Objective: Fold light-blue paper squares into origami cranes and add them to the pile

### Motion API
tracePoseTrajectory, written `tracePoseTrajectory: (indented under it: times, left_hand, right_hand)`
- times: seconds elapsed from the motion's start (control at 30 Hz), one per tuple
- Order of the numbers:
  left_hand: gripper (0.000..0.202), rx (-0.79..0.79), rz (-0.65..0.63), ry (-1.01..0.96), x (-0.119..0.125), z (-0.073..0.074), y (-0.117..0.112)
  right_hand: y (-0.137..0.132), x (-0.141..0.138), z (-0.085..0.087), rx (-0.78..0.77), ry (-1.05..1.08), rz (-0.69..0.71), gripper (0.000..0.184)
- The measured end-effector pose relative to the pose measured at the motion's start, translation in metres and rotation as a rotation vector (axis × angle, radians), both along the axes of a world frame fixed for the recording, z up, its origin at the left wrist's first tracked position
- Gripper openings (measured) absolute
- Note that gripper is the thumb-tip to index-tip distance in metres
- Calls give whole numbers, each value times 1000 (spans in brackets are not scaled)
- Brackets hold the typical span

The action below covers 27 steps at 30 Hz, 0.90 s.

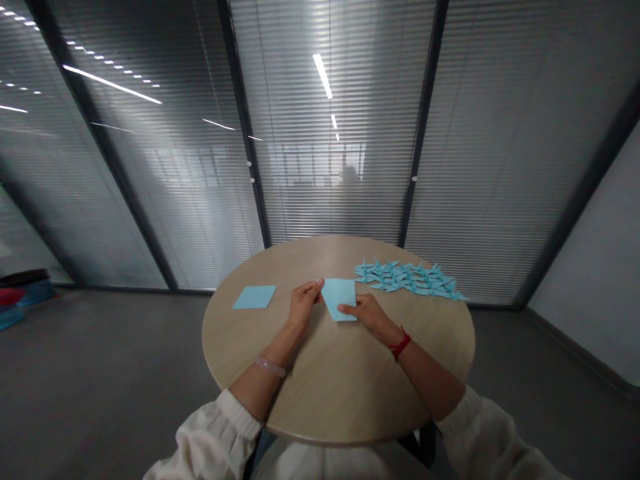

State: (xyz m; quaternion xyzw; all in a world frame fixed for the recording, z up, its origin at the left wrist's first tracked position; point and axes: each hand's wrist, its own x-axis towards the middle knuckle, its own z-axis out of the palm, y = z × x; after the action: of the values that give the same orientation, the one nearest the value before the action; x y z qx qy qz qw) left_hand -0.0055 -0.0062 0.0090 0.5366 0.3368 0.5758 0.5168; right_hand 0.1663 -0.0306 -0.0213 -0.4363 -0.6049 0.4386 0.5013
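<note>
A light blue sheet of paper (339, 295) lies near the middle of a round wooden table (338, 373). My left hand (303, 301) pinches the sheet's left corner with fingers closed. My right hand (365, 313) presses its fingers flat on the sheet's lower right edge. Both arms reach in from the near side of the table, in white sleeves.
A stack of light blue paper squares (255, 297) sits at the table's left. Several folded blue paper cranes (407, 278) lie in rows at the back right. Glass walls with blinds (330, 133) stand behind the table. Coloured bags (23, 293) rest on the grey floor at far left.
</note>
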Motion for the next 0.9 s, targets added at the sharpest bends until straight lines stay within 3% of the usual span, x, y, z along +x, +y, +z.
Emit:
tracePoseTrajectory:
  times: [0.37,0.5,0.7,0.8,0.9]
  left_hand:
    - [42,61,108,52,-6,-1,5]
    - [44,-13,19,-2,-2,0,4]
    - [40,-31,-231,70,5,-1,-4]
    - [39,-42,-211,75,5,-4,-3]
    - [40,-67,-205,102,5,-7,-1]
  right_hand:
    - [-4,-1,2,-38,-9,54,39]
    - [-3,-1,1,-47,-3,-21,39]
    - [2,-1,-1,20,79,-42,42]
    - [5,0,-2,111,105,-96,44]
    - [6,3,-2,232,70,-236,42]
